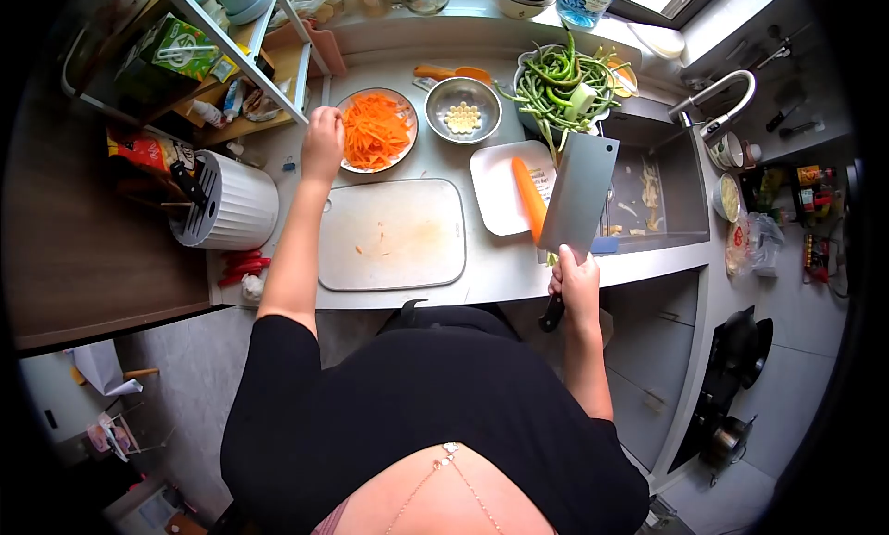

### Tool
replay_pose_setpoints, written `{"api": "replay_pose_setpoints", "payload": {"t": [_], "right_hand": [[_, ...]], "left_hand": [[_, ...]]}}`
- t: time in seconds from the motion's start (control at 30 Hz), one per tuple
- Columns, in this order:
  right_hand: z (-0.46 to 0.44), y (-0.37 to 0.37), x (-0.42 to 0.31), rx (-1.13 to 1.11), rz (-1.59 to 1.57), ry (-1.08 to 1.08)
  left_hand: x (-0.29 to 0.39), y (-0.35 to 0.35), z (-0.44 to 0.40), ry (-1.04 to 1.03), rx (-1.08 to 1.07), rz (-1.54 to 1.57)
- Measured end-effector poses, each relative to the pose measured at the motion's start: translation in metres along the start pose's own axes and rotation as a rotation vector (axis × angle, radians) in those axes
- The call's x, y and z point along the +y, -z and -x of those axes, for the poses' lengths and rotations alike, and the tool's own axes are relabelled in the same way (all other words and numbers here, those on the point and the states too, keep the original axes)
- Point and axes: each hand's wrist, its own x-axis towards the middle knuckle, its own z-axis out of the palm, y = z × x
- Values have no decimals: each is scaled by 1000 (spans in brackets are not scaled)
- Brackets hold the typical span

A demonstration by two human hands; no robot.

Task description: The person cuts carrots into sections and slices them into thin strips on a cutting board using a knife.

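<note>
My right hand (576, 280) is wrapped round the black handle of a broad cleaver (582, 194), its blade pointing away from me over the sink's left edge. My left hand (324, 137) is at the left rim of a plate of shredded carrot (378, 130); its fingers are bent together, and what they hold, if anything, is hidden. A white cutting board (393, 234) with small orange bits lies in front of me. Right of it, a whole carrot (529, 198) rests in a white square tray (494, 188), partly behind the blade.
A metal bowl (464, 110) with pale pieces stands behind the board. Green beans (567, 86) fill a container by the sink (667, 165). A knife block (239, 202) and shelf rack (227, 49) stand at left, red peppers (244, 267) near the front edge.
</note>
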Motion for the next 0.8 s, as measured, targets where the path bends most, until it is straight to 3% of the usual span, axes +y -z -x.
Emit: {"api": "replay_pose_setpoints", "payload": {"t": [0.07,0.23,0.33,0.4,0.47,0.53,0.6,0.67,0.7,0.8], "right_hand": [[1,9,0,21,-15,24],[3,37,3,131,-38,33],[-4,52,4,175,-57,28],[-7,60,2,202,-63,33],[-10,68,0,206,-72,48],[-14,75,-1,207,-82,44],[-18,81,-2,198,-97,35],[-20,86,-5,188,-99,32],[-19,86,-7,182,-96,32],[-20,89,-5,160,-98,26]], "left_hand": [[-39,-32,7,86,-313,-278],[25,-23,-4,-21,-68,-160],[67,-39,3,-187,-129,-12],[108,-58,19,-176,-389,257],[150,-96,55,142,-747,530],[191,-132,78,612,-1120,762],[234,-151,93,854,-1089,761],[258,-175,102,968,-1063,848],[262,-194,112,992,-932,1003],[271,-216,106,866,-845,923]]}}
